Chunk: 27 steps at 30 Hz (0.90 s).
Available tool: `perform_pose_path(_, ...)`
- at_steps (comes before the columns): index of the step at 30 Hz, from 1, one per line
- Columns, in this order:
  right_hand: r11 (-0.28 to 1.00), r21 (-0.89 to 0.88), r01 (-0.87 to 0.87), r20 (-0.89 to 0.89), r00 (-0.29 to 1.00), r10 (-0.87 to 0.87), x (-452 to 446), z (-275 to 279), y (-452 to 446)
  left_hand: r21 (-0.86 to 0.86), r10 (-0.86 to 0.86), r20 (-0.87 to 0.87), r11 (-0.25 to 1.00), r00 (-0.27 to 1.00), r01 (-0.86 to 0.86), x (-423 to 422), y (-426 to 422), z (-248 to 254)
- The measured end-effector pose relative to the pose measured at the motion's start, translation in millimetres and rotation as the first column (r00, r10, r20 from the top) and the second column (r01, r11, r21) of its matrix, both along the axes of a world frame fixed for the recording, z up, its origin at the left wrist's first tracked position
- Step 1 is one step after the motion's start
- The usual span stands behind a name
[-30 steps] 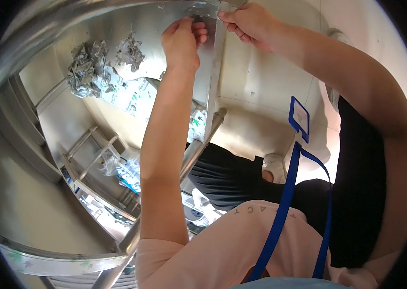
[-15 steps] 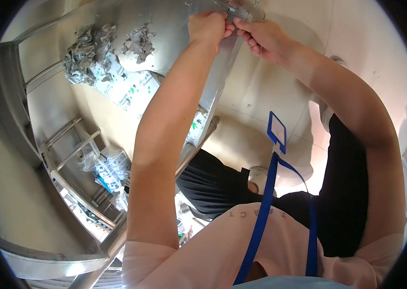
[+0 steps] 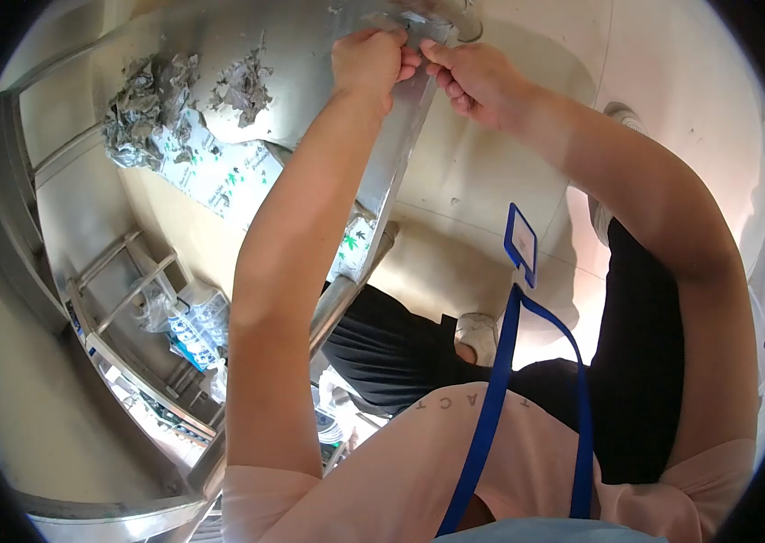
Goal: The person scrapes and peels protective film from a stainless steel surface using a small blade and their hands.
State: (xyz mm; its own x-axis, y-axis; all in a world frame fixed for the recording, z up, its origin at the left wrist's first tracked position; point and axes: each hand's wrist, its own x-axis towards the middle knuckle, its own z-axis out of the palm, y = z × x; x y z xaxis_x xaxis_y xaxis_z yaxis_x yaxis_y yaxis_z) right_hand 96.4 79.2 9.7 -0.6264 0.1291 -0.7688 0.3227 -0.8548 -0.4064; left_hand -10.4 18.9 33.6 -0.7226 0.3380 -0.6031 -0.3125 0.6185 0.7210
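Note:
My left hand [image 3: 369, 65] is closed just above the metal tabletop [image 3: 310, 36], close to its right edge. To its right, my right hand [image 3: 473, 83] has thumb and index finger pinched together at the table's corner. A small gap separates the two hands. Whatever lies between the fingers of either hand is too small or hidden to make out. Small pale scraps [image 3: 412, 17] lie on the metal just beyond the hands. Left of my forearm are grey crumpled shreds [image 3: 242, 86] and a larger grey heap [image 3: 143, 113], beside a white sheet with green leaf print [image 3: 229, 172].
A metal rack [image 3: 120, 262] stands at the left, with plastic-wrapped blue-and-white packs [image 3: 197, 321] on it. A blue lanyard badge [image 3: 521, 242] hangs in front of my body. Tiled floor [image 3: 455, 172] shows right of the table.
The whole view has shifted slightly, so the table and both hands appear a little farther left. Both hands keep nearly the same pose at the table corner.

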Motion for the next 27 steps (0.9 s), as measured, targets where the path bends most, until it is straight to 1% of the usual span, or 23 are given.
perform_pose_path(5,1.000,-0.008,0.026,0.008,1.000,-0.025,-2,-6,-1,0.019,-0.032,0.013,0.999,0.999,0.032,-1,4,2)
perform_pose_path(8,0.996,-0.053,0.072,0.053,0.996,-0.069,-4,-1,-1,-0.032,-0.075,-0.027,0.997,0.997,0.074,-4,7,2)
perform_pose_path(11,0.995,-0.071,0.070,0.003,0.998,-0.070,-3,-2,-2,-0.056,-0.067,-0.031,0.996,0.997,0.065,-3,9,3)
perform_pose_path(20,0.989,-0.096,0.108,0.013,0.994,-0.107,-3,-1,-1,-0.080,-0.095,-0.068,0.993,0.993,0.089,0,16,4)
perform_pose_path(23,0.984,-0.109,0.138,0.001,0.990,-0.138,-2,3,0,-0.052,-0.083,-0.070,0.995,0.994,0.080,0,18,4)
perform_pose_path(26,0.982,-0.106,0.155,0.039,0.988,-0.152,-2,6,2,-0.033,-0.120,-0.090,0.993,0.989,0.117,-2,22,1)
perform_pose_path(27,0.983,-0.098,0.154,0.014,0.988,-0.153,-3,4,2,-0.037,-0.122,-0.096,0.992,0.988,0.119,-2,22,1)
